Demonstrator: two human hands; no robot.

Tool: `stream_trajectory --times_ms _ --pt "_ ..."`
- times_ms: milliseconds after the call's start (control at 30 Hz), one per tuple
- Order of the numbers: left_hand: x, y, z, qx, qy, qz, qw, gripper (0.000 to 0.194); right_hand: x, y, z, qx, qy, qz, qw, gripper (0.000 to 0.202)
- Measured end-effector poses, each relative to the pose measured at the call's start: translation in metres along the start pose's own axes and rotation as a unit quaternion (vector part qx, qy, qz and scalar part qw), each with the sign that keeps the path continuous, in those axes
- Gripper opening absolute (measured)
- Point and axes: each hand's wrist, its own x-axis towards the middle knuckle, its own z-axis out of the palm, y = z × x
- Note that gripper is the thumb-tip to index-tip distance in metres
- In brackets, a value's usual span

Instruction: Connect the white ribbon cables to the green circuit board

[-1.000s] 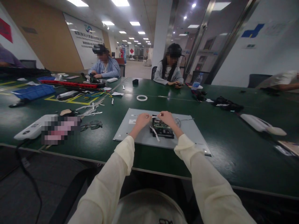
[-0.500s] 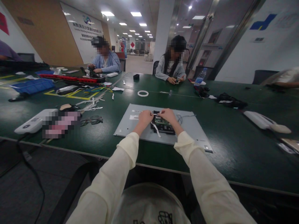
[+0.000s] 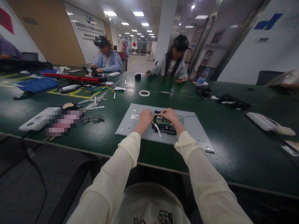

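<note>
A green circuit board in a black frame (image 3: pixel 164 128) rests on a flat grey metal panel (image 3: pixel 126 126) in front of me. At the board's upper left, my left hand (image 3: pixel 146 117) is closed, its fingertips pinching a narrow white strip (image 3: pixel 158 128). The strip curls down over the frame's left side. My right hand (image 3: pixel 169 115) is closed over the top of the board, fingertips close to the left ones; what they grip is hidden. A small black piece (image 3: pixel 157 112) shows between the hands, and a thin grey cable (image 3: pixel 181 118) lies to their right.
A white tape roll (image 3: pixel 144 93) lies beyond the panel. To the left are glasses (image 3: pixel 93 119), a white device (image 3: pixel 38 119), loose white strips (image 3: pixel 94 103) and a blue tray (image 3: pixel 37 85). Another white device (image 3: pixel 263 121) lies right. Two people sit across the green table.
My hands stay at the board with only slight finger movement. The person across on the right has moved their hands apart. The view has shifted slightly.
</note>
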Motion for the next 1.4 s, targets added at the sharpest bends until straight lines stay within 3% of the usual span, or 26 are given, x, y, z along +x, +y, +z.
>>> stream_trajectory --times_ms 233,900,1000,1100,1167,1267,1333,1400 --pt "-0.003 -0.005 -0.002 -0.008 0.027 -0.004 1.0 0.023 -0.001 0.0 -0.001 0.014 0.0 0.011 1.0 0.02" --pt "-0.004 -0.011 -0.006 0.03 0.002 -0.022 0.999 0.019 -0.006 0.004 -0.01 -0.009 0.034 0.014 0.999 0.024" --pt "-0.005 -0.012 -0.006 0.034 0.008 -0.021 0.999 0.017 -0.014 -0.008 -0.013 -0.019 0.074 -0.041 0.996 0.024" --pt "-0.007 -0.013 -0.009 0.037 0.01 -0.023 0.999 0.018 -0.036 -0.031 -0.019 -0.018 0.102 -0.169 0.98 0.025" --pt "-0.007 -0.015 -0.012 0.038 0.012 -0.021 0.999 0.019 -0.059 -0.048 -0.021 -0.028 0.068 -0.269 0.96 0.027" --pt "-0.008 -0.021 -0.016 0.039 0.015 -0.026 0.999 0.019 -0.096 -0.063 -0.022 -0.081 -0.033 -0.393 0.915 0.032" --pt "-0.008 -0.025 -0.019 0.042 0.019 -0.038 0.998 0.02 -0.114 -0.064 -0.021 -0.117 -0.072 -0.411 0.901 0.039" --pt "-0.009 -0.027 -0.021 0.043 0.026 -0.049 0.998 0.021 -0.124 -0.06 -0.02 -0.137 -0.09 -0.389 0.907 0.043"
